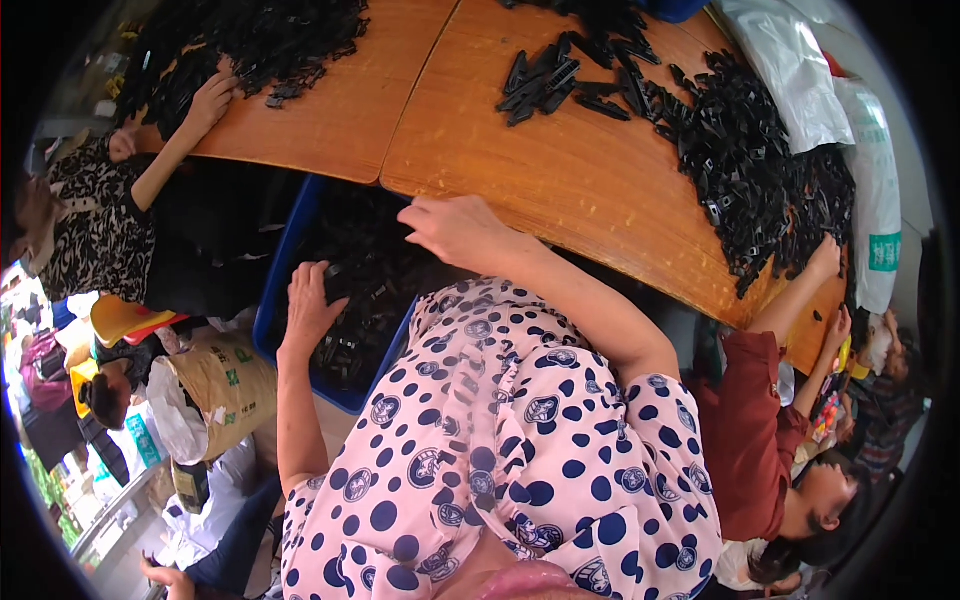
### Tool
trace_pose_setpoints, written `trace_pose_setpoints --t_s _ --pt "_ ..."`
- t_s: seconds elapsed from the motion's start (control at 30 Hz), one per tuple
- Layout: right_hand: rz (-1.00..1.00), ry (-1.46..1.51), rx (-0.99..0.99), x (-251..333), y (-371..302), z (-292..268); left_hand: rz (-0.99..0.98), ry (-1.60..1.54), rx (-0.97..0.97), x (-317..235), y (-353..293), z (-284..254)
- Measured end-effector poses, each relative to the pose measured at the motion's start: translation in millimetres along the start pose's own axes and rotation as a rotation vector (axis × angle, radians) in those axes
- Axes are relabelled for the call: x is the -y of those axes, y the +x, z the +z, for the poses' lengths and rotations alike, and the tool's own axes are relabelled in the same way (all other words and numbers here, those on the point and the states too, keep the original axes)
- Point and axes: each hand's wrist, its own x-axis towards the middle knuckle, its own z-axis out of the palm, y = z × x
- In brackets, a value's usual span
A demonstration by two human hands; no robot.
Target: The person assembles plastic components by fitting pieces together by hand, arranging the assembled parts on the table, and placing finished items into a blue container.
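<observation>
A blue bin (266,312) stands below the table edge in front of me, with many small black plastic parts (372,300) inside. My left hand (312,308) is over the bin's left side, open, its thumb apart from the fingers. Just past the table's near edge, above the bin's far right side, my right hand (455,230) has its fingers curled together. Whatever it may hold is hidden or too small to make out.
The wooden table (480,150) carries heaps of black plastic parts at the far left and right. White sacks (790,75) lie at its right end. One person's hand (212,100) works at the left heap, another's hand (824,258) at the right. A paper sack (225,390) stands left.
</observation>
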Motion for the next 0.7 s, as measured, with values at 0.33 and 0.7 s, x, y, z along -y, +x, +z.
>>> trace_pose_setpoints --t_s 0.33,0.7 --pt "0.479 -0.081 -0.625 -35.8 -159.8 -76.8 0.61 -0.326 -0.37 -181.7 175.4 -2.1" --pt "0.949 -0.478 -0.859 -48.4 -271.2 -110.3 0.342 -0.598 -0.116 -211.0 213.4 8.6"
